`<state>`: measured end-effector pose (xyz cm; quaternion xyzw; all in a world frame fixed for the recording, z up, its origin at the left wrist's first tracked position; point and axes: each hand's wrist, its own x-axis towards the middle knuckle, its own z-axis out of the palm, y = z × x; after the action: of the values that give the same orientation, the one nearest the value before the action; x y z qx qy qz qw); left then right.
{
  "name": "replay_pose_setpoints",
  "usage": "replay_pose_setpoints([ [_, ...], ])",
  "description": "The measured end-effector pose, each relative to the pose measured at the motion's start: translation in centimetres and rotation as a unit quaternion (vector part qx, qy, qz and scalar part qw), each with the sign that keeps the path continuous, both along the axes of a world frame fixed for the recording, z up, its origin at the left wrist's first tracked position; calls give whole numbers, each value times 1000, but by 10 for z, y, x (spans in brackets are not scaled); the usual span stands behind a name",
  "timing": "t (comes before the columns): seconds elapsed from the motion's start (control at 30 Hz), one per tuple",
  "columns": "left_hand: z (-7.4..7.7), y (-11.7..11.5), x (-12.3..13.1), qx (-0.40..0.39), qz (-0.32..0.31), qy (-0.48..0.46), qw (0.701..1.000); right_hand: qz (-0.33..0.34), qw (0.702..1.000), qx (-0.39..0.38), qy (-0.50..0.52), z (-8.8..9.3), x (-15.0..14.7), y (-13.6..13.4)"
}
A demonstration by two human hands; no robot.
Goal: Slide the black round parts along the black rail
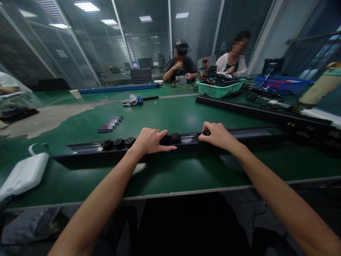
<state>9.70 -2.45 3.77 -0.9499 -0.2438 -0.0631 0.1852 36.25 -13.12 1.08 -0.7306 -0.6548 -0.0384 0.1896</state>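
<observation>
Green-topped table (186, 181), black channel rail (189, 138) lying on it under left hand (151, 140) and right hand (218, 135). White box (25, 172) left of left hand; phone (110, 124) and crumpled cloth (133, 100) beyond that hand. Past right hand: second black rail (234, 108), green plastic basket (210, 89).

Wearer's two hands (150, 140), five round black parts (107, 144) visible, perhaps more hidden, two long black rails (190, 139), one white device (26, 174), one paper cup (76, 94), one green basket (211, 89), one blue basket (282, 84), three other people (192, 66)

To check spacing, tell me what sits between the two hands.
Head view: one black module sits in the rail beside the left hand; bare rail continues to the right hand.
</observation>
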Motion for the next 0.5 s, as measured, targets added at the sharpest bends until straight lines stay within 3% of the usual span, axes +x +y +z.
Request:
replay_pose_setpoints([
  [0.5, 0, 1, 0, 7, 0, 2, 1000, 4, 1000, -10, 25, 2, 4, -2],
])
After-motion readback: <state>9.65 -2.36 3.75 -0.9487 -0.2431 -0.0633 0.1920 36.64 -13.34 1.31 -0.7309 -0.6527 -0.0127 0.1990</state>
